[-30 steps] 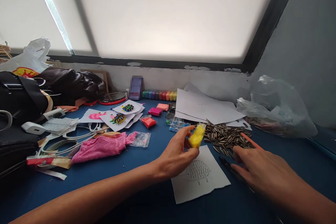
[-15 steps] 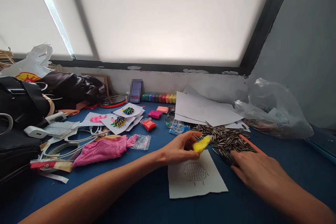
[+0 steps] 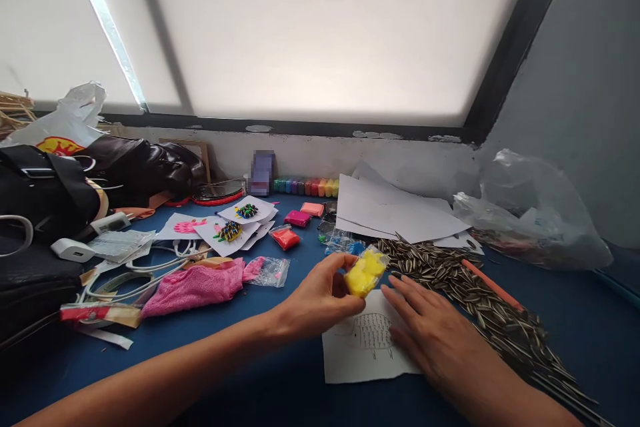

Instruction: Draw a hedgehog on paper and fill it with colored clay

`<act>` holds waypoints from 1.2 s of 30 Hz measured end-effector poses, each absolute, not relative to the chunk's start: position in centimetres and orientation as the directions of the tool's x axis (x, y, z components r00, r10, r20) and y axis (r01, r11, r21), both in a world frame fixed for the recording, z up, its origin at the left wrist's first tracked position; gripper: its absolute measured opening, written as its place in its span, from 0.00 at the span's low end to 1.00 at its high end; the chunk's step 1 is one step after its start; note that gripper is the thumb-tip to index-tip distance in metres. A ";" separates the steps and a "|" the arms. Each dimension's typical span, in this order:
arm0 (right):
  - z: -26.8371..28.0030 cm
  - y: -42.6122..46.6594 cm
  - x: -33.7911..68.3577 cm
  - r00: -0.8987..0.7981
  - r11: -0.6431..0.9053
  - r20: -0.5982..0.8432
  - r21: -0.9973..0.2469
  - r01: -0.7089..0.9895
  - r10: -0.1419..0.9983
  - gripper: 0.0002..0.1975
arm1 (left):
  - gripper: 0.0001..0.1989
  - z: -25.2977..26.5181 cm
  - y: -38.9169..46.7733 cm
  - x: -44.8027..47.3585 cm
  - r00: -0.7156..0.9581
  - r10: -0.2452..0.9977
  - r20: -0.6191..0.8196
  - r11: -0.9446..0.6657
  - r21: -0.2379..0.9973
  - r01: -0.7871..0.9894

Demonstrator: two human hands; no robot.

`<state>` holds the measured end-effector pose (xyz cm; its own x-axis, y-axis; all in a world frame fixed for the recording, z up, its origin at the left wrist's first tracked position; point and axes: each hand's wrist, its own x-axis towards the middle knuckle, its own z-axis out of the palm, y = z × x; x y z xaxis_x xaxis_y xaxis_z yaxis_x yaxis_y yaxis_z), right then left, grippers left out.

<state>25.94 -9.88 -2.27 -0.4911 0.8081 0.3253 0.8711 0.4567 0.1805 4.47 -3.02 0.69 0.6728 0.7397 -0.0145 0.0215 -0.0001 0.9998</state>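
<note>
My left hand (image 3: 325, 293) grips a small clear packet of yellow modelling clay (image 3: 367, 271) between thumb and fingers, above the top of a white paper with a drawing (image 3: 373, 337). On that sheet is a rounded animal-like outline with short marks inside and thin legs. My right hand (image 3: 433, 330) reaches over the sheet's right side, palm down, fingers stretched out and apart from the packet. Whether it touches the paper I cannot tell. Beside and beyond it spreads a pile of striped sunflower seeds (image 3: 480, 287), with an orange stick (image 3: 493, 285) lying across them.
Pink (image 3: 297, 218), peach and red clay packets lie farther back. Cards with clay figures (image 3: 230, 232), a pink cloth (image 3: 193, 288) and white cables sit left, near black bags (image 3: 45, 193). White sheets (image 3: 395, 210) and a plastic bag (image 3: 545, 213) stand behind the seeds.
My right hand has moved left from the seeds to over the paper, uncovering more of the pile. The yellow packet has shifted slightly left and turned its broad side into view.
</note>
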 end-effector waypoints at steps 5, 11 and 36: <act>-1.7 -8.5 26.0 -0.458 0.428 0.347 0.164 0.889 0.819 0.20 | 0.23 -1.0 -2.4 4.6 0.581 0.813 0.034 -0.065 0.997 0.033; -0.5 -8.3 25.9 -0.397 0.390 0.347 0.094 0.916 0.850 0.14 | 0.24 -1.1 -1.9 5.2 0.601 0.793 0.102 -0.162 0.986 0.047; 3.7 -10.5 24.4 0.011 0.065 0.080 -0.875 0.480 0.997 0.16 | 0.26 1.1 -1.8 6.0 0.744 0.667 0.047 0.083 0.987 -0.138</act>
<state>24.39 -10.48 3.74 0.0113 0.9967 0.0805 0.4802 0.0652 -0.8747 6.01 -1.78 1.08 0.7438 0.6668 0.0475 -0.1375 0.0831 0.9870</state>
